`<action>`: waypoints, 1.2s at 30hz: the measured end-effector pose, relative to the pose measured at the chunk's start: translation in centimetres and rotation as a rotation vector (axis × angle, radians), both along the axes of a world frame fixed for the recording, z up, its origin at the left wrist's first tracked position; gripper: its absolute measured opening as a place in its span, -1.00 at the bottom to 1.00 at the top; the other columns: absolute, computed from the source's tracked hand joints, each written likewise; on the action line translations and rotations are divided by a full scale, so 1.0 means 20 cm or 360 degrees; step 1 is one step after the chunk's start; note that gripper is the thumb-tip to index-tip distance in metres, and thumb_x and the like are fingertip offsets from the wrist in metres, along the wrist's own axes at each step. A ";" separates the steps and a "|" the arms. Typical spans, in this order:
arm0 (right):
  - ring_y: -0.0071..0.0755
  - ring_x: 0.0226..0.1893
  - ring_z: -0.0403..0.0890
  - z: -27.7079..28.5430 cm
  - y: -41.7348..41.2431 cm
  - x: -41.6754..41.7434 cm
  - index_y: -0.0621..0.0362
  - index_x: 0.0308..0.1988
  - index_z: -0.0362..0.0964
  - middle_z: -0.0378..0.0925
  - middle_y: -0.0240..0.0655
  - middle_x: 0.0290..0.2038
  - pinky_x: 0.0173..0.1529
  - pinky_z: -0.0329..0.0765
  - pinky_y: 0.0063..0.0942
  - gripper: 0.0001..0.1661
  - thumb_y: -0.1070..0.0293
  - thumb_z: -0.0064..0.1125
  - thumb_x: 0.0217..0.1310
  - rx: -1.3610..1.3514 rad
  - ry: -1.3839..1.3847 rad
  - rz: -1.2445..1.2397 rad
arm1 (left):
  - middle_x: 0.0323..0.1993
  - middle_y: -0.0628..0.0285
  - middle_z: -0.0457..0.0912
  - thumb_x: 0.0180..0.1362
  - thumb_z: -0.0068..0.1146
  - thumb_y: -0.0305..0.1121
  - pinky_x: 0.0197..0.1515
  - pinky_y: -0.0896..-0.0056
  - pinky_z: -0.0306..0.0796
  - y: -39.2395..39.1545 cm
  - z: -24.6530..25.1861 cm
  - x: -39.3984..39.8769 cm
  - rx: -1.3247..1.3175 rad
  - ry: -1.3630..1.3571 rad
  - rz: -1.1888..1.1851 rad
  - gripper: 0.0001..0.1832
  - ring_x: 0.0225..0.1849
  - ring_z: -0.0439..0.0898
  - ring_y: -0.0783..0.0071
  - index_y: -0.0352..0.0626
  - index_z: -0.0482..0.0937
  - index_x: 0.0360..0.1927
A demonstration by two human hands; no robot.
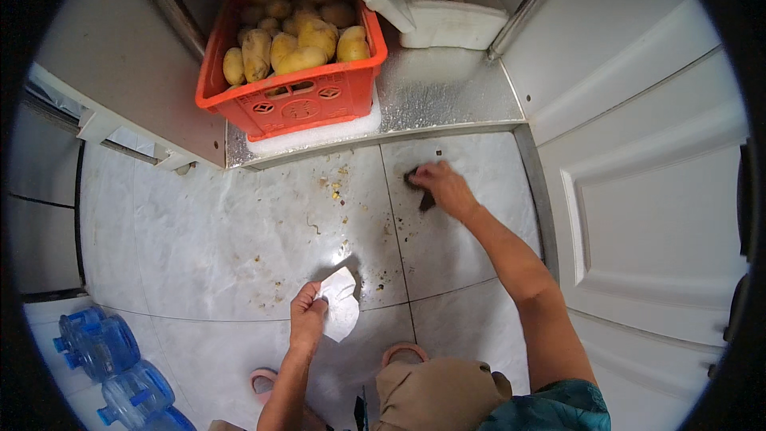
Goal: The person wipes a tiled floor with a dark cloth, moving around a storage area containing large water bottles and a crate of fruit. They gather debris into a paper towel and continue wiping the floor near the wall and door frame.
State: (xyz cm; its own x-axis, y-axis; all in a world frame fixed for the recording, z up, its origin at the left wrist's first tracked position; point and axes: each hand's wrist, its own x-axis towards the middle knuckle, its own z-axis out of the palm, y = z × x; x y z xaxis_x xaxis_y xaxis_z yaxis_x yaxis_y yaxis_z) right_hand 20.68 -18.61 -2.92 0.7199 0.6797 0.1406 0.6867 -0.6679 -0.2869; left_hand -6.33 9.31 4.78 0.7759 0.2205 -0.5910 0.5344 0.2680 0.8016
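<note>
My left hand (308, 314) pinches a creased white piece of paper (341, 304) above the tiled floor (197, 251). Farther out, my right hand (446, 188) is low over the floor, its fingers closed on a dark, blurred clump (426, 201) whose exact kind I cannot tell. Dark material shows on both sides of those fingers. Yellow and brown crumbs (336, 194) are scattered across the tiles to the left of my right hand. Small dark bits (400, 227) lie along the tile joint between my hands.
An orange plastic crate (311, 102) of potatoes (302, 60) stands on a foil-covered cabinet base (449, 90). Beside it sits a white foam box (458, 24) with its lid tilted. A white panelled door (646, 209) is at right. Large blue water bottles (108, 347) lie at lower left.
</note>
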 end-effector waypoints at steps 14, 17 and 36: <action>-0.09 -0.19 0.55 -0.06 0.28 -0.01 0.00 -0.19 0.59 0.48 -0.30 -0.18 -0.19 0.62 -0.18 -0.74 0.54 0.13 0.11 0.0005 -0.0003 -0.0359 | -0.27 0.39 0.64 0.14 -0.15 -0.68 -0.15 0.63 0.37 0.01 0.02 0.03 -0.0074 -0.0010 0.0010 -0.66 -0.28 0.51 0.69 -0.27 0.59 -0.08; -0.07 -0.20 0.57 -0.06 0.34 0.05 0.03 -0.22 0.55 0.48 -0.31 -0.19 -0.15 0.64 -0.26 -0.74 0.58 0.11 0.07 -0.0023 -0.0034 -0.0379 | -0.28 0.40 0.64 0.15 -0.15 -0.68 -0.17 0.64 0.36 -0.05 0.03 0.03 -0.0137 0.0010 -0.0007 -0.66 -0.30 0.50 0.70 -0.25 0.59 -0.08; -0.07 -0.21 0.61 -0.01 0.16 -0.12 0.08 -0.22 0.59 0.58 -0.22 -0.25 -0.04 0.59 -0.24 -0.76 0.59 0.19 0.06 0.0268 0.0282 -0.0263 | -0.28 0.37 0.63 0.17 -0.17 -0.69 -0.14 0.62 0.38 0.06 0.07 0.04 -0.0048 -0.0020 0.0051 -0.67 -0.26 0.52 0.66 -0.28 0.58 -0.08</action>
State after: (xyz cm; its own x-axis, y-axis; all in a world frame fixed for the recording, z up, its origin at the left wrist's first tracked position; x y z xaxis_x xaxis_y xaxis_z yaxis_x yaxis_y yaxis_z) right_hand 18.31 -15.32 -3.07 0.8422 0.5291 0.1038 0.5020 -0.6992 -0.5090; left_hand -5.50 10.57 6.22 0.7762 0.2272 -0.5882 0.5152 0.3091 0.7994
